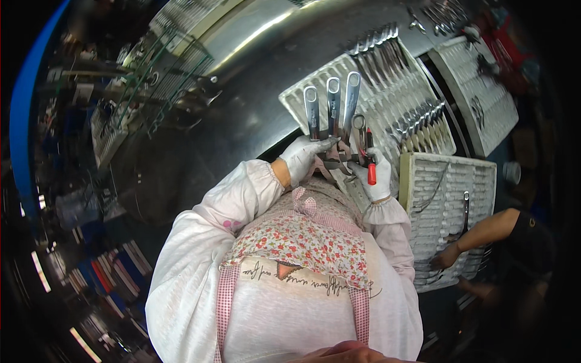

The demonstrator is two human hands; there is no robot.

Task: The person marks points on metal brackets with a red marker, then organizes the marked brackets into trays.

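Observation:
My left hand (301,158), in a white glove, is closed around what look like adjustable wrenches (311,114), their shiny flat handles fanned upward. Each handle has a hole at its end; the dark heads lie partly hidden between my hands. In my gloved right hand (377,172) is a red and black pen-shaped tool (371,172), perhaps a marker. A further wrench (358,124) with a ringed end stands just left of it; I cannot tell which hand supports it. Beneath and beyond my hands lies a ribbed white tray (296,97) with rows of similar wrenches (378,54).
Another ribbed tray (451,60) lies at the far right. On the near right, a co-worker's hand (446,256) reaches into a third tray (417,181). A green wire rack (181,66) stands left on the metal table (248,91). Loose tools (445,15) lie at the far edge.

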